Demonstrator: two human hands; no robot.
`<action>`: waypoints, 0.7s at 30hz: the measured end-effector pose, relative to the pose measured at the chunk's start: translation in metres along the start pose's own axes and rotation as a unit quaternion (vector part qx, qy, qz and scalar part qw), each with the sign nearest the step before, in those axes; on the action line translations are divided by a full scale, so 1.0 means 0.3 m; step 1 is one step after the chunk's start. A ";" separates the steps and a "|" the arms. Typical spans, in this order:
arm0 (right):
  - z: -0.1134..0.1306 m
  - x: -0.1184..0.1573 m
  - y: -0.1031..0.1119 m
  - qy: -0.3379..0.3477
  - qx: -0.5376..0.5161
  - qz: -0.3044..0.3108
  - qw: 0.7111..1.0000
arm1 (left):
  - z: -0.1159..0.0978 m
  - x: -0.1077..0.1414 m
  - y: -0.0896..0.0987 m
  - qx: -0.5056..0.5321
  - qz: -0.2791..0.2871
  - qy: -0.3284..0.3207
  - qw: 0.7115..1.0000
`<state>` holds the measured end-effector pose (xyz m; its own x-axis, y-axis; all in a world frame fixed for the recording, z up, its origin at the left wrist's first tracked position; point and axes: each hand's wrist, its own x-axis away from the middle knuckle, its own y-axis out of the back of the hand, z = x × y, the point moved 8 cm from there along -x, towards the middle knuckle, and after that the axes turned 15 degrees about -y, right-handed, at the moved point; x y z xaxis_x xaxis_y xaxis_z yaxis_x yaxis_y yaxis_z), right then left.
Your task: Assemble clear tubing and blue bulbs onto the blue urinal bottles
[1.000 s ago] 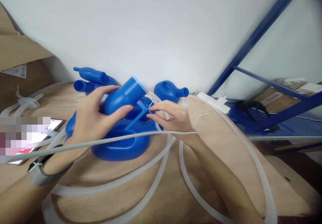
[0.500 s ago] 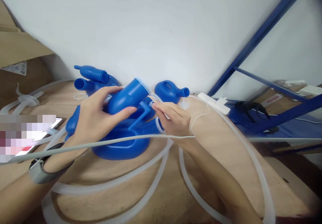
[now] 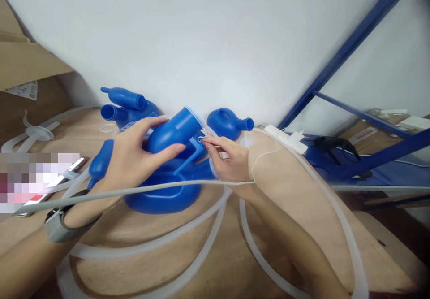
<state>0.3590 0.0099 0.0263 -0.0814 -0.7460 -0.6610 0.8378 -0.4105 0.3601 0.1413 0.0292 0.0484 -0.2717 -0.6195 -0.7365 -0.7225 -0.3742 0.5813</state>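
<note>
Blue bottle (image 3: 176, 131) shifted right | left grip (image 3: 131, 153) clamped round it | right grip (image 3: 233, 158) pinching strand (image 3: 200, 138)

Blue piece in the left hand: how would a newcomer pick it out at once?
Start at the wooden table before the white wall, then find the left hand, the one with the watch. The blue piece is in its grip, tilted, its round end up to the right. Unlike the blue jug by the power strip, it is held.
</note>
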 end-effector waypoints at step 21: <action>0.057 0.030 -0.007 0.060 -0.016 0.072 0.995 | -0.036 -0.003 0.060 -0.075 -0.049 -0.091 0.992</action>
<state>0.3473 -0.0049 0.0308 0.1046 -0.7270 -0.6786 0.8533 -0.2849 0.4367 0.1355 0.0156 0.0633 -0.3253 -0.4448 -0.8345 -0.6516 -0.5341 0.5387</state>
